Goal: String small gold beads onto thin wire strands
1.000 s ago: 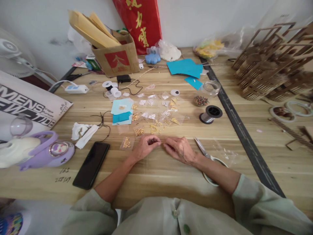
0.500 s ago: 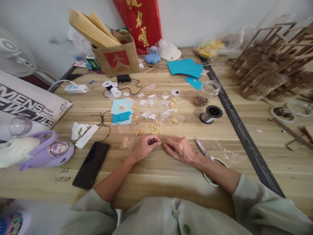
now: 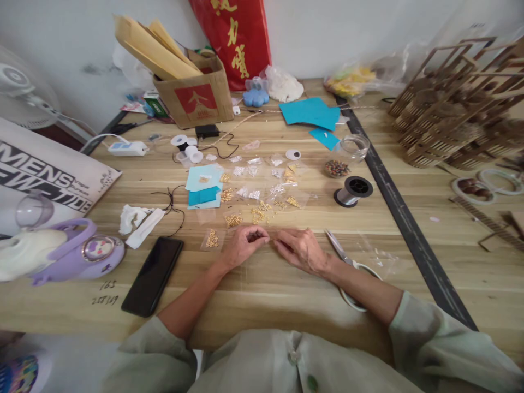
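Left hand (image 3: 245, 244) and right hand (image 3: 302, 250) nearly met, pinched closed, any contents indiscernible; scissors (image 3: 338, 243) lay partly beneath the right forearm (image 3: 364, 284), gold beads (image 3: 234, 220) beyond.

The shirt (image 3: 245, 363) was pale grey-green, with loose sleeves (image 3: 442, 341) and front buttons (image 3: 293, 357) (the lower one darker green).

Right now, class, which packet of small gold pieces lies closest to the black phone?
The clear packet just left of the left hand; the other gold packets sit farther back, away from the black phone.
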Demonstrator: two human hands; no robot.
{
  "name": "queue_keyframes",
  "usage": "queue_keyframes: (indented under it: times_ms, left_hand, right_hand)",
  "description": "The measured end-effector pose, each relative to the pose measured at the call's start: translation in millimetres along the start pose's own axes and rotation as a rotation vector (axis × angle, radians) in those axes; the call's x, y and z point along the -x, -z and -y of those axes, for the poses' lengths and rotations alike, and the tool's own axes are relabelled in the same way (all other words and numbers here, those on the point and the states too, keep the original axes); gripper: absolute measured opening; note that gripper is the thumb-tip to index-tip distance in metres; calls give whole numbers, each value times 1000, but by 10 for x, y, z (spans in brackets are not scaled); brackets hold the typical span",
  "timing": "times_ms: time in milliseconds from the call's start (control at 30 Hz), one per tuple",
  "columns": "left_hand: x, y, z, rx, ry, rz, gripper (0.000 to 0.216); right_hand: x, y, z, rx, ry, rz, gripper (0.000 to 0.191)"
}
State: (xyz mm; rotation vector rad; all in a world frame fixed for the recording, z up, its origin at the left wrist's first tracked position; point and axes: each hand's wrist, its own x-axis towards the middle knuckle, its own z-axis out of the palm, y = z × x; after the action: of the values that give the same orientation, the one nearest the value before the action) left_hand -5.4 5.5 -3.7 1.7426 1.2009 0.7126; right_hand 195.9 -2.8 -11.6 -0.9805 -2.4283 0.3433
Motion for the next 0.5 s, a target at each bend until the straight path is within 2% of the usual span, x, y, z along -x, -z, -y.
queue_keyframes:
  times_ms: [233,367,500]
  left_hand:
    - [19,19,101,86,30,-56,12]
    - [68,30,64,-108,-7,-88,8]
    - [117,-37,8,-223,-73,-6,4]
  right_hand:
    - [-11,-13,-36,19,-12,24,20]
    - [-18,-25,-55,38,-22,41,19]
    - [-27,-39,-56,79,-28,68,19]
